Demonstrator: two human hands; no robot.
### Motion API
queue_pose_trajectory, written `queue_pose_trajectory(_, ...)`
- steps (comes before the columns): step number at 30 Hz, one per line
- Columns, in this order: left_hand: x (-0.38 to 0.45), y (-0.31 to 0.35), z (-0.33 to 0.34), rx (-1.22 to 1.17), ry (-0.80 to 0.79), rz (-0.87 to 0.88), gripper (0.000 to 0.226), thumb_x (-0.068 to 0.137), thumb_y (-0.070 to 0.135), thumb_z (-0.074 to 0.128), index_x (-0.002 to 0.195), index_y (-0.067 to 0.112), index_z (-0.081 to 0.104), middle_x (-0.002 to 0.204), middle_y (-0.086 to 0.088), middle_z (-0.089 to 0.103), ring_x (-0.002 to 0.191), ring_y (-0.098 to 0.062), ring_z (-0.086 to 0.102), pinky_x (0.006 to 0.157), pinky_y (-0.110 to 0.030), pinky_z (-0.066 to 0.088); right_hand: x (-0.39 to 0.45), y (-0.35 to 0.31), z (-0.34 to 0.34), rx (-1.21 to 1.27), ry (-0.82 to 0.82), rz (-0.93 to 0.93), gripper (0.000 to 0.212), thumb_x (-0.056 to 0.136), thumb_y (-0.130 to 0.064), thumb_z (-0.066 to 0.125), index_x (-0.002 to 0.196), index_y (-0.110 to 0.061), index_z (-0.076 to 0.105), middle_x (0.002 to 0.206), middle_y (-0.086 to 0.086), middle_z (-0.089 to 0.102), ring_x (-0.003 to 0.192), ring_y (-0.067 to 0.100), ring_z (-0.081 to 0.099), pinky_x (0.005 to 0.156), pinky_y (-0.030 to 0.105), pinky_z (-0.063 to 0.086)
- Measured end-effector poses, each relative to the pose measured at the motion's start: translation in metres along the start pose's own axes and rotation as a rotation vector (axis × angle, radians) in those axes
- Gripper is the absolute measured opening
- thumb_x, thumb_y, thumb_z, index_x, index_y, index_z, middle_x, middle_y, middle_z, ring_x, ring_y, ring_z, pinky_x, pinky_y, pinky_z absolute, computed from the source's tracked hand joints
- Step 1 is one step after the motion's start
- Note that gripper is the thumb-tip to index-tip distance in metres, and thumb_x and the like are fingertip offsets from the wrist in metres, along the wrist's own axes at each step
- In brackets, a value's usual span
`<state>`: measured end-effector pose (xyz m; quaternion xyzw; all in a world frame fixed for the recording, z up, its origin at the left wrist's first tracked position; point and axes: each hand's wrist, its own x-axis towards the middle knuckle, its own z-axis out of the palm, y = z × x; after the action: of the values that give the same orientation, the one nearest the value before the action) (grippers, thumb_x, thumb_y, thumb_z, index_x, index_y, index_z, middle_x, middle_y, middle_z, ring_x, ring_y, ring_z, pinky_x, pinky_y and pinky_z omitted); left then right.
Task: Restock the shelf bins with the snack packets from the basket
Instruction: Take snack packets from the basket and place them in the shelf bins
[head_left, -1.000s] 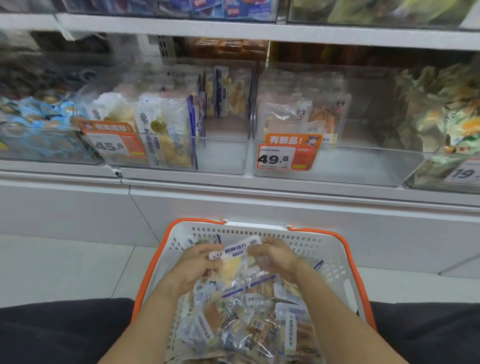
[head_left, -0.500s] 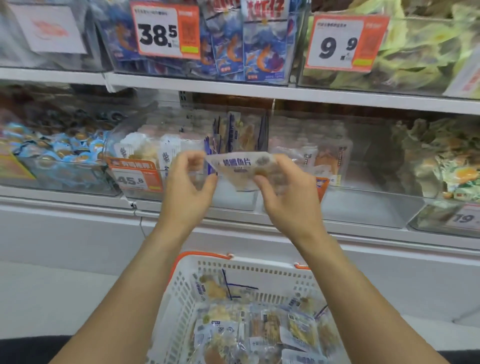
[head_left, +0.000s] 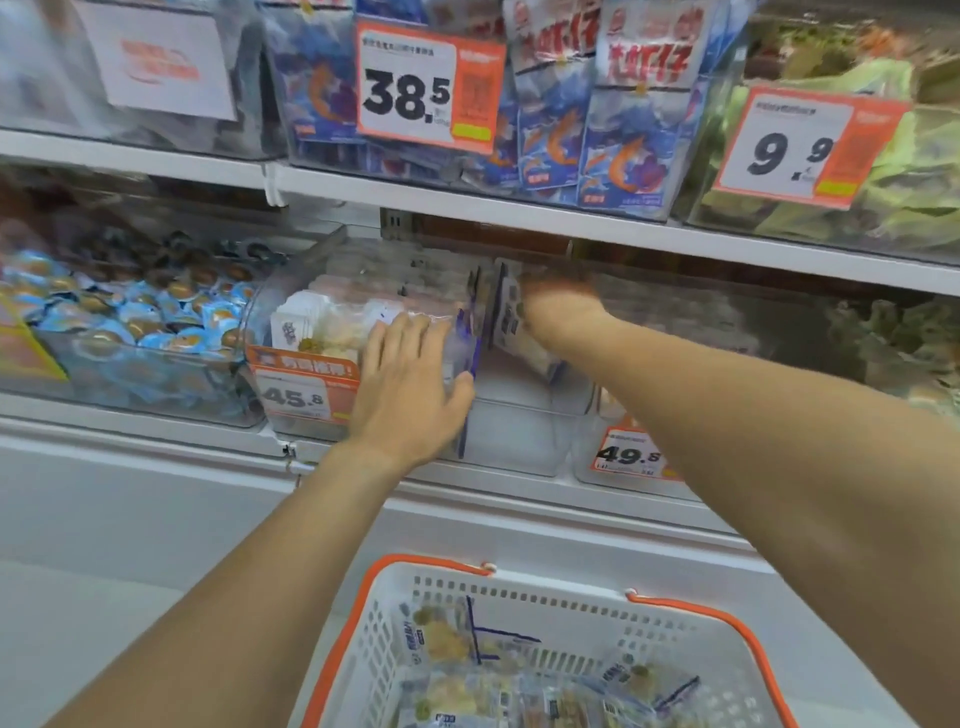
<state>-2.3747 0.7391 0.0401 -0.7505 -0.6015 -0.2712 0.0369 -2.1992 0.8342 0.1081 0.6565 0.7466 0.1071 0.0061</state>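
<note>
The left hand (head_left: 410, 384) lies flat with straight fingers against the upright packets (head_left: 332, 322) at the front of the clear shelf bin (head_left: 519, 441) tagged 45.8, holding nothing. At about two o'clock from it, the right hand (head_left: 558, 306) reaches deep into the same bin beside a snack packet (head_left: 511, 317) standing on edge, but blur hides whether its fingers grip the packet. The orange-rimmed white basket (head_left: 691, 618) sits at six o'clock below the shelf, more snack packets (head_left: 467, 670) lying in it.
</note>
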Motion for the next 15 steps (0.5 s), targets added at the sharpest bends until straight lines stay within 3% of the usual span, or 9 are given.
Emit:
queue_pose_trajectory(3,-0.001,-0.003,0.006,0.01,0.061,0.017,0.072,0.085,0.049,0.026,0.143,0.01,0.045,0.148,-0.012,0.045,0.144,-0.031,0.032,0.123,-0.047,0.014,0.038,0.002,0.02,-0.118,-0.077,0.099,0.054,0.1,-0.026,0.051,0.15,-0.016,0.035,0.154,0.019,0.036,0.14,0.037,0.037,0.114,0.047,0.034)
queue_pose_trajectory(6,-0.002,-0.007,0.009,0.009,0.09,0.038,0.07,0.087,0.047,0.025,0.143,0.01,0.046,0.147,-0.01,0.047,0.143,-0.03,0.033,0.122,-0.047,0.015,0.055,0.004,0.024,-0.299,0.011,0.171,0.078,0.09,-0.052,0.062,0.154,-0.025,0.027,0.157,0.016,0.028,0.143,0.041,0.029,0.113,0.059,0.029)
queue_pose_trajectory(10,0.0,-0.007,0.012,0.039,0.11,0.041,0.066,0.088,0.046,0.028,0.14,0.011,0.048,0.144,-0.01,0.05,0.141,-0.031,0.037,0.121,-0.049,0.019,0.076,0.002,0.029,-0.316,0.072,0.208,0.068,0.09,-0.052,0.063,0.147,-0.023,0.041,0.145,0.016,0.045,0.129,0.041,0.047,0.102,0.053,0.044)
queue_pose_trajectory(15,0.002,-0.006,0.015,0.066,0.1,0.025,0.067,0.087,0.044,0.028,0.14,0.01,0.049,0.144,-0.012,0.05,0.141,-0.032,0.037,0.119,-0.051,0.022,0.087,-0.001,0.03,-0.415,0.035,0.34,0.074,0.098,-0.057,0.045,0.154,-0.013,0.026,0.152,0.019,0.032,0.134,0.041,0.038,0.102,0.052,0.04)
